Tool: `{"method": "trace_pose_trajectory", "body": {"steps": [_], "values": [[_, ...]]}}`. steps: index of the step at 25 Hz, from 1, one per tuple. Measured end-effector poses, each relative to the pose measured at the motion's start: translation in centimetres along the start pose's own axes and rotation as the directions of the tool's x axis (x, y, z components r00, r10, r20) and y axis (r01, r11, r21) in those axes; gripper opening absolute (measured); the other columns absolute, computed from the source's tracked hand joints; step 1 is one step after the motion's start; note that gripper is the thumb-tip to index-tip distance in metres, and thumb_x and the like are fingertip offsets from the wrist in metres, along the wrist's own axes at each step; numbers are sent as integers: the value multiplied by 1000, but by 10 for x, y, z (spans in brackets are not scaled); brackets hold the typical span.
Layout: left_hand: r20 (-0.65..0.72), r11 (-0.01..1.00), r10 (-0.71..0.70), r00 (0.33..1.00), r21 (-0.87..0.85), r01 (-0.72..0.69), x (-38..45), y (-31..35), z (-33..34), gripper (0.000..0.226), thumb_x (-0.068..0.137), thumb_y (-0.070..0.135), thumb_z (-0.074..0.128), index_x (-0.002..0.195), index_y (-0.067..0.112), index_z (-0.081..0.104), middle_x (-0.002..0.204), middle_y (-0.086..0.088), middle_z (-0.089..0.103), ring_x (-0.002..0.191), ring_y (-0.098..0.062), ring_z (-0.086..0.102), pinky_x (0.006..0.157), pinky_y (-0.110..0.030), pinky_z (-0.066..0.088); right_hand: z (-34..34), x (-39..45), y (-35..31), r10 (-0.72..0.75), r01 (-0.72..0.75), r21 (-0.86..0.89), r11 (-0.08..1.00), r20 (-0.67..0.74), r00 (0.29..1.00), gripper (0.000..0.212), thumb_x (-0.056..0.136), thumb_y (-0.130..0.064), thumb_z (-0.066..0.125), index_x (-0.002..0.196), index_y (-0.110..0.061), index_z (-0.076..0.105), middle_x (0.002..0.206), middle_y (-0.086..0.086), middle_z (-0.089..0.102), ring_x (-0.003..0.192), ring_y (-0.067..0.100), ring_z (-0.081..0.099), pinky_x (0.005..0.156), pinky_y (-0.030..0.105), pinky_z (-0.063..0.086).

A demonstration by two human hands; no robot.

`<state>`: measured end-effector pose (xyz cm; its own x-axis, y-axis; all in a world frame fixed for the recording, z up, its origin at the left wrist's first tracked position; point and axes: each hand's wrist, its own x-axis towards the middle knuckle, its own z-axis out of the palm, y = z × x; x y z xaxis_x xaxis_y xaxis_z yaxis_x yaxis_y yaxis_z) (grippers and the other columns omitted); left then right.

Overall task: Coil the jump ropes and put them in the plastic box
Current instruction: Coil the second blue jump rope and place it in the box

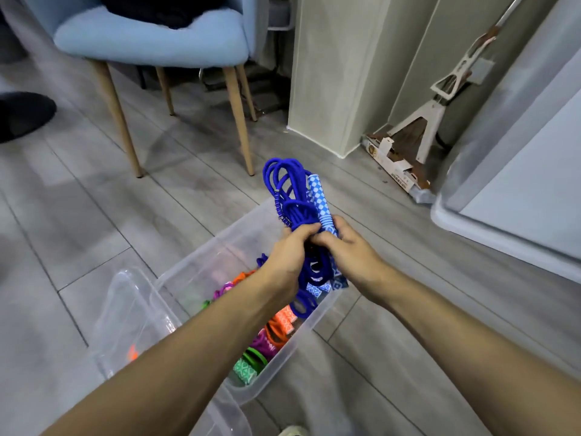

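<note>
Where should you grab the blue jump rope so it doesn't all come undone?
Grab the blue jump rope round its middle, from both sides, as the left hand and right hand do now. The loops and the checked handle bunch together there, so one squeeze holds everything. The loop ends above and below hang free, so holding those would probably let it uncoil.

Both bare forearms enter from the bottom of the frame and converge at centre. Left hand [287,256] comes from lower left, back of hand up, fingers curled forward and gripping a bundle. Right hand [345,247] comes from lower right, knuckles up, fingers curled inward and pinching the same bundle. The two hands touch at the fingertips, thumbs hidden. Wrists roughly straight, elbows out of frame.
</note>
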<state>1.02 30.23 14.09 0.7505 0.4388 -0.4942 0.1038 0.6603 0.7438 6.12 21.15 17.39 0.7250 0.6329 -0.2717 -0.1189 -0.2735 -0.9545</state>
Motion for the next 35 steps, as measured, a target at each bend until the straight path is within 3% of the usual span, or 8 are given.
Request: {"method": "trace_pose_trajectory", "body": {"steps": [6, 12, 16, 19, 21, 25, 31, 35], "values": [[87, 959, -39, 995, 283, 13, 41, -4, -20, 58, 68, 33, 50, 111, -1, 68, 110, -23, 71, 107, -42, 65, 99, -52, 50, -8, 35, 13, -11, 9, 18, 1000, 111, 994, 51, 77, 5, 79, 120, -13, 58, 92, -1, 75, 80, 12, 72, 71, 25, 56], [128, 755, -179, 976, 654, 53, 76, 0, -48, 34, 72, 48, 49, 90, 22, 62, 111, -1, 69, 96, -19, 54, 92, -38, 40, -10, 77, 38, 52, -55, -204, 978, -20, 998, 36, 75, 2, 76, 97, -23, 62, 79, -4, 71, 63, 4, 65, 63, 21, 54], [212, -129, -69, 975, 967, -219, 95, -28, -97, 44, 89, 41, 33, 106, 10, 58, 115, -14, 63, 106, -34, 59, 89, -39, 47, -24, 112, 48, 187, -130, -699, 703, 5, 982, 40, 73, -20, 76, 109, -18, 58, 87, 0, 66, 71, 15, 61, 62, 25, 46], [424, -452, -152, 893, 773, -445, 112, -68, -108, 51, 92, 43, 40, 133, 15, 48, 132, -8, 56, 122, -32, 52, 101, -43, 42, -4, 141, 60, 376, -176, -900, 398, -15, 926, 42, 76, -24, 74, 113, -13, 57, 102, 8, 67, 84, 26, 64, 66, 28, 47], [459, -518, -203, 865, 699, -493, 126, -85, -100, 61, 96, 46, 39, 148, 14, 34, 150, -8, 41, 138, -31, 36, 113, -44, 30, 7, 155, 78, 389, -186, -947, 262, -72, 918, 50, 79, -23, 74, 123, -9, 53, 117, 12, 66, 99, 30, 66, 70, 29, 45], [354, -616, -219, 909, 672, -411, 154, -105, -99, 61, 101, 48, 22, 156, 23, 15, 164, -7, 16, 150, -34, 7, 120, -54, 3, 13, 171, 123, 283, -150, -945, 289, -65, 957, 58, 86, -23, 72, 130, -8, 39, 127, 16, 61, 117, 36, 60, 84, 37, 48], [347, -625, -192, 918, 678, -387, 157, -109, -120, 60, 97, 56, 21, 153, 34, 20, 162, 0, 22, 147, -35, 16, 116, -59, 6, 26, 189, 158, 163, -25, -973, 229, 14, 986, 53, 88, -12, 64, 132, -9, 35, 121, 19, 63, 112, 38, 62, 86, 41, 50], [308, -590, -226, 924, 712, -381, 148, -102, -122, 62, 96, 59, 20, 155, 36, 16, 164, 0, 16, 150, -33, 10, 117, -59, 4, 29, 187, 166, 253, -9, -989, 149, 30, 967, 83, 85, -15, 68, 152, -12, 19, 140, 20, 47, 131, 36, 47, 106, 42, 39]]}}
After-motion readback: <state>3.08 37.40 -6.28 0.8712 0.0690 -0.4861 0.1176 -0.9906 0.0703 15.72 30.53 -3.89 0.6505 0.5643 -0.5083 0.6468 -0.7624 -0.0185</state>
